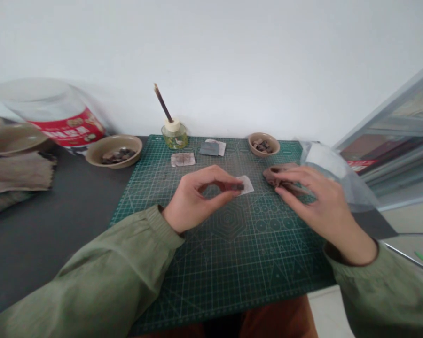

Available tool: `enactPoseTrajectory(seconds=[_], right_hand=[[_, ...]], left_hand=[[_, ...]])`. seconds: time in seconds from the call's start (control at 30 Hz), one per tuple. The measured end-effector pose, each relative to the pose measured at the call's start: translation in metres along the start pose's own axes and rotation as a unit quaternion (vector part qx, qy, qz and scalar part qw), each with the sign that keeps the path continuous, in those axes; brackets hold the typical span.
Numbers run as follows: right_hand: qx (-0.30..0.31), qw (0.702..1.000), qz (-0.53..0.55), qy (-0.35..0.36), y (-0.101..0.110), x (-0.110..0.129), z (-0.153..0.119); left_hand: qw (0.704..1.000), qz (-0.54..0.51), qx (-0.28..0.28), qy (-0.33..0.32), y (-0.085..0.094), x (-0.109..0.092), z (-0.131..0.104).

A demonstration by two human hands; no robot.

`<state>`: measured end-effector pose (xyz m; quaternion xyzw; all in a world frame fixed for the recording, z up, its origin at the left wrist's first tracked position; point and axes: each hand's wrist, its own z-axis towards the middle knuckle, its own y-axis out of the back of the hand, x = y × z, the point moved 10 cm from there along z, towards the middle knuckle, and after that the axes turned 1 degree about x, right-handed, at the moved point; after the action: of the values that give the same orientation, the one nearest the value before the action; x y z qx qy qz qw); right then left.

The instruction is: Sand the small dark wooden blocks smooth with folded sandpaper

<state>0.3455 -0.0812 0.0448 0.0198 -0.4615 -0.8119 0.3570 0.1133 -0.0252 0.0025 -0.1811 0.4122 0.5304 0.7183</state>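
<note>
Above the middle of the green cutting mat (197, 253), my left hand (200, 197) pinches a small dark piece (238, 187) between thumb and fingers. I cannot make out what kind of piece it is. A small whitish square (247, 185) shows just behind those fingertips; whether they touch it is unclear. My right hand (317, 202) has its thumb and fingertips closed on a crumpled brown cloth (273, 174) on the right part of the mat. Part of the cloth is hidden under the fingers.
Bowls with dark pieces stand behind: one bowl (264, 154) on the mat, another bowl (91, 157) at left. Farther back are a patterned jar (174, 138) with sticks, grey sandpaper-like sheets (209, 148) and a stained pad (183, 159). A plastic bag (348, 183) lies right, a large tub (66, 126) left.
</note>
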Motion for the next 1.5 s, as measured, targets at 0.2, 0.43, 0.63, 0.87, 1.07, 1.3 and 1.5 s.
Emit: enactPoseTrajectory(seconds=[0.2, 0.43, 0.63, 0.87, 1.07, 1.3, 1.5], right_hand=[[-0.027, 0.99, 0.117, 0.078, -0.02, 0.045, 0.02], [-0.051, 0.973, 0.215, 0.06, -0.049, 0.035, 0.016], [-0.048, 0.959, 0.28, -0.011, -0.063, 0.018, 0.008], [-0.081, 0.944, 0.316, -0.057, -0.064, 0.008, 0.0], [-0.096, 0.943, 0.316, -0.045, -0.063, 0.008, 0.0], [-0.088, 0.949, 0.299, -0.055, -0.065, 0.007, 0.001], [-0.067, 0.956, 0.282, -0.041, -0.066, 0.009, 0.004]], left_hand=[[0.999, -0.014, 0.021, 0.031, -0.007, 0.004, 0.0], [0.974, -0.126, 0.062, 0.177, -0.026, 0.029, -0.006], [0.958, -0.152, 0.086, 0.229, -0.034, 0.038, -0.01], [0.955, -0.16, 0.089, 0.232, -0.034, 0.036, -0.009], [0.954, -0.176, 0.065, 0.236, -0.033, 0.038, -0.009], [0.94, -0.219, 0.026, 0.26, -0.032, 0.037, -0.009], [0.932, -0.224, 0.026, 0.284, -0.032, 0.04, -0.013]])
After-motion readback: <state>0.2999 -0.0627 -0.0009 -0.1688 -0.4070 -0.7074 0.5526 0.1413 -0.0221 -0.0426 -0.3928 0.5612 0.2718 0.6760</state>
